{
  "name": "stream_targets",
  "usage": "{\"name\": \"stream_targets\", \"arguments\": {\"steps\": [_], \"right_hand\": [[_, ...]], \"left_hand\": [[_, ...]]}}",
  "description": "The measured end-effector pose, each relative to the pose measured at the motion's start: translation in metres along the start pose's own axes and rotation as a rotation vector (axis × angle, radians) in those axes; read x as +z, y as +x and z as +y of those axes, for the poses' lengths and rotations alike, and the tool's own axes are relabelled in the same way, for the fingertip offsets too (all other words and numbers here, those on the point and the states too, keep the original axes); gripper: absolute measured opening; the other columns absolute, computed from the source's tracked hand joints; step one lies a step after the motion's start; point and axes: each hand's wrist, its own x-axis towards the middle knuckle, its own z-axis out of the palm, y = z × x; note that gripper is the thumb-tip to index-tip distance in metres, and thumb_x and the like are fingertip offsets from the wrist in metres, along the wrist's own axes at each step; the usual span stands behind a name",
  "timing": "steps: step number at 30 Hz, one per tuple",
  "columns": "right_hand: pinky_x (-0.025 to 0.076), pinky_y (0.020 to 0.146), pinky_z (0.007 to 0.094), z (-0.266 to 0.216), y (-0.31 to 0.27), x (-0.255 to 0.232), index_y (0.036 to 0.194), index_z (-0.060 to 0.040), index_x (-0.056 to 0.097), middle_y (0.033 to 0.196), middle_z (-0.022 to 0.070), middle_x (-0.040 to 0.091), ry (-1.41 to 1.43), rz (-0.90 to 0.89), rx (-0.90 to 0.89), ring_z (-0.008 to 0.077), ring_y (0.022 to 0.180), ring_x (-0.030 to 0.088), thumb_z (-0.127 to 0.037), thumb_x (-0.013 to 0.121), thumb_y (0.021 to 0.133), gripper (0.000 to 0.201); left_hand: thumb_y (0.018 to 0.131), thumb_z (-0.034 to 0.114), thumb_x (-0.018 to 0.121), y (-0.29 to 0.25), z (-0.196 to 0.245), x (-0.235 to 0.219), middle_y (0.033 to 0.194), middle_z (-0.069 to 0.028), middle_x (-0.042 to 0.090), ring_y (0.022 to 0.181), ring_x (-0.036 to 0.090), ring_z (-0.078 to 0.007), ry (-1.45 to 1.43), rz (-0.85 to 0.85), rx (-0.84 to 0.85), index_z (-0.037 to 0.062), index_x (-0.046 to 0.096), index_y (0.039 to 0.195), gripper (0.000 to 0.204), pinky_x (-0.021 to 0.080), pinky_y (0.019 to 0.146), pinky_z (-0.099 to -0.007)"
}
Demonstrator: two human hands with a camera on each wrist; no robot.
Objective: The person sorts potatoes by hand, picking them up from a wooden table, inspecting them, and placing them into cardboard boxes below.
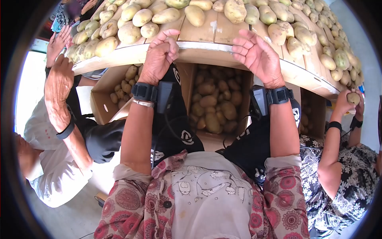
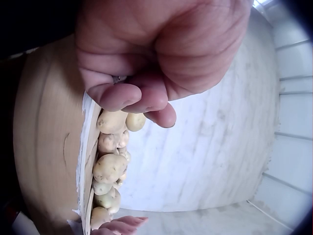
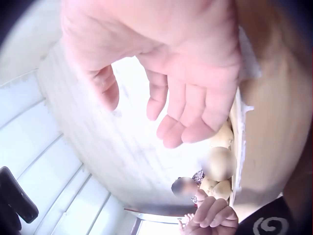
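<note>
Left hand [image 1: 161,57] and right hand [image 1: 259,57] unladen near the table [image 1: 207,36] edge, upper centre of the frame.
Left fingers loosely bent, right fingers relaxed, thumb apart; neither holds anything. Potatoes [image 1: 195,16] lie on the table across the top of the frame; more sit in a box [image 1: 187,75] at centre. Judged sound practice: close the fingers around one potato, lift it clear of its neighbours, avoid rolling others off.
</note>
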Motion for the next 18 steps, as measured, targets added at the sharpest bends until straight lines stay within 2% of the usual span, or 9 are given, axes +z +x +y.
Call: {"name": "stream_targets", "arguments": {"steps": [1,3,8,10,12,15,17,18], "right_hand": [[0.045,0.089,0.0379,0.000,0.000,-0.001,0.124,-0.0007,0.044,0.113,0.0168,0.056,-0.001,0.002,-0.003,0.0268,0.103,0.056,-0.032,0.044,0.093,0.044],[0.045,0.088,0.0381,-0.002,0.002,-0.003,0.123,-0.0010,0.045,0.113,0.0168,0.056,0.073,0.103,-0.080,0.0265,0.102,0.056,-0.030,0.046,0.092,0.042],[0.045,0.087,0.0377,-0.004,0.003,-0.009,0.121,-0.0012,0.047,0.114,0.0167,0.056,0.102,0.161,-0.125,0.0265,0.101,0.056,-0.030,0.048,0.091,0.041],[0.045,0.087,0.0376,-0.006,0.002,-0.010,0.120,-0.0012,0.048,0.114,0.0166,0.056,0.108,0.182,-0.139,0.0264,0.100,0.056,-0.030,0.049,0.091,0.041],[0.048,0.083,0.0360,-0.008,0.002,-0.013,0.116,-0.0017,0.051,0.109,0.0160,0.060,0.205,0.193,-0.196,0.0249,0.097,0.058,-0.029,0.050,0.090,0.038],[0.046,0.086,0.0374,-0.014,0.001,-0.018,0.116,-0.0016,0.051,0.113,0.0163,0.057,0.193,0.251,-0.236,0.0259,0.099,0.056,-0.029,0.049,0.090,0.038],[0.046,0.085,0.0377,-0.016,0.001,-0.022,0.115,-0.0024,0.052,0.112,0.0157,0.058,0.202,0.199,-0.264,0.0252,0.097,0.057,-0.029,0.051,0.090,0.036],[0.048,0.081,0.0363,-0.017,0.001,-0.021,0.113,-0.0036,0.053,0.108,0.0148,0.060,0.213,0.252,-0.266,0.0238,0.094,0.059,-0.028,0.053,0.089,0.034]], "left_hand": [[0.077,-0.010,0.039,0.001,-0.001,-0.003,0.064,-0.0007,0.048,0.054,0.039,-0.0084,-0.037,-0.035,0.004,0.0016,0.053,0.110,0.037,0.034,0.050,-0.0200],[0.077,-0.010,0.039,0.002,-0.001,-0.003,0.064,-0.0008,0.047,0.054,0.038,-0.0084,-0.040,-0.044,0.001,0.0014,0.053,0.110,0.037,0.033,0.050,-0.0200],[0.077,-0.010,0.038,0.001,-0.001,0.001,0.063,-0.0008,0.046,0.053,0.036,-0.0083,-0.038,-0.047,0.012,0.0011,0.053,0.111,0.039,0.032,0.049,-0.0200],[0.079,-0.008,0.039,-0.001,-0.001,0.004,0.062,0.0009,0.040,0.053,0.032,-0.0069,0.014,-0.027,0.013,0.0014,0.051,0.111,0.035,0.029,0.050,-0.0201],[0.080,-0.008,0.038,-0.001,-0.001,0.005,0.061,0.0012,0.039,0.053,0.032,-0.0069,0.005,-0.025,0.008,0.0017,0.051,0.111,0.035,0.029,0.050,-0.0202],[0.080,-0.007,0.037,-0.001,0.000,0.007,0.059,0.0021,0.038,0.051,0.031,-0.0067,0.002,-0.017,-0.004,0.0023,0.052,0.109,0.035,0.028,0.049,-0.0200],[0.080,-0.007,0.037,-0.002,0.001,0.010,0.058,0.0026,0.036,0.050,0.030,-0.0065,0.010,-0.022,0.003,0.0026,0.053,0.109,0.034,0.027,0.048,-0.0199],[0.080,-0.006,0.035,-0.003,0.000,0.011,0.057,0.0031,0.035,0.049,0.029,-0.0063,-0.019,0.004,-0.007,0.0019,0.053,0.108,0.034,0.026,0.047,-0.0199]]}}
